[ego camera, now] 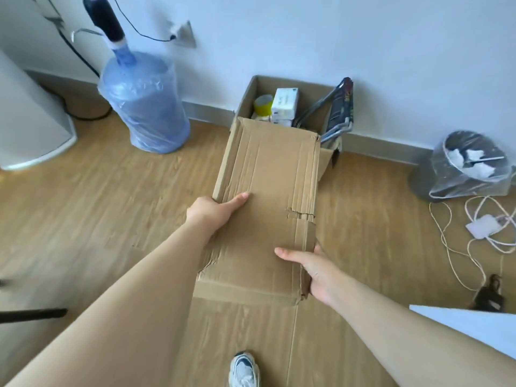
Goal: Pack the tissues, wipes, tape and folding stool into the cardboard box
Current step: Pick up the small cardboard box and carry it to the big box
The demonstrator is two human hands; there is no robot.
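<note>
Water bottle (145,99) stands left, near the wall. Left hand (213,212) grips the near flap (265,202) at its left edge, thumb on top; right hand (312,268) clasps its torn right edge. Cardboard box (251,92) sits against the wall, holding tape (263,104), tissues (284,103) and the folding stool (339,107), which juts over the right rim; wipes cannot be singled out. Risk: the flap may catch the stool or tear further. Open floor lies left; bin (469,163) and cables (474,233) crowd the right.

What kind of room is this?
Probably a home or rented room: pale wood-pattern floor, big blue water jug with black pump, lined grey waste bin against a white wall.
</note>
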